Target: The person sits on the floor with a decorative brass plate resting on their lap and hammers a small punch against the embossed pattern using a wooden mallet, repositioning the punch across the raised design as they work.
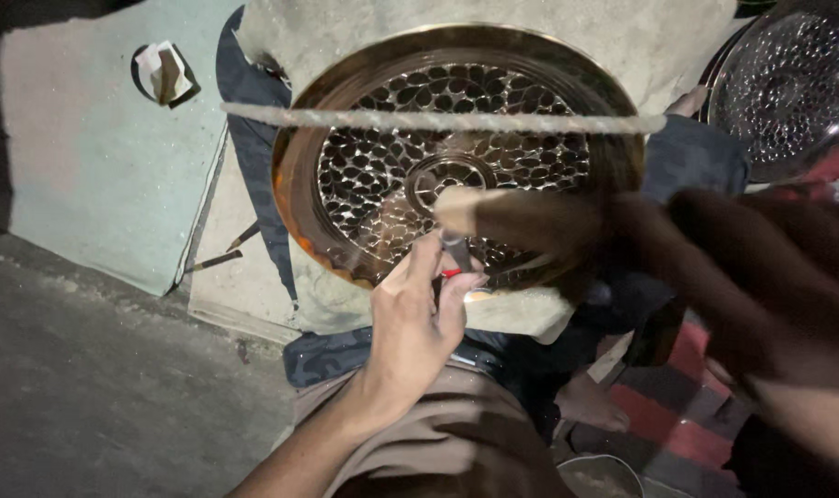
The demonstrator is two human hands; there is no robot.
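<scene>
A round brass-coloured plate (299,175) with a hammered, dimpled centre rests on a stone block. My left hand (415,323) pinches a small metal punch (455,251) upright against the plate's lower middle. My right hand (770,277) is blurred at the right edge and grips a wooden-handled hammer (521,217), whose pale end hovers just above the punch. A cord (438,120) stretches across the plate's upper part.
A second dimpled metal plate (793,83) lies at the top right. Two thin chisels (221,254) lie on the slab to the left of the block. A small paper-wrapped object (164,72) sits at the top left. Grey floor spreads lower left.
</scene>
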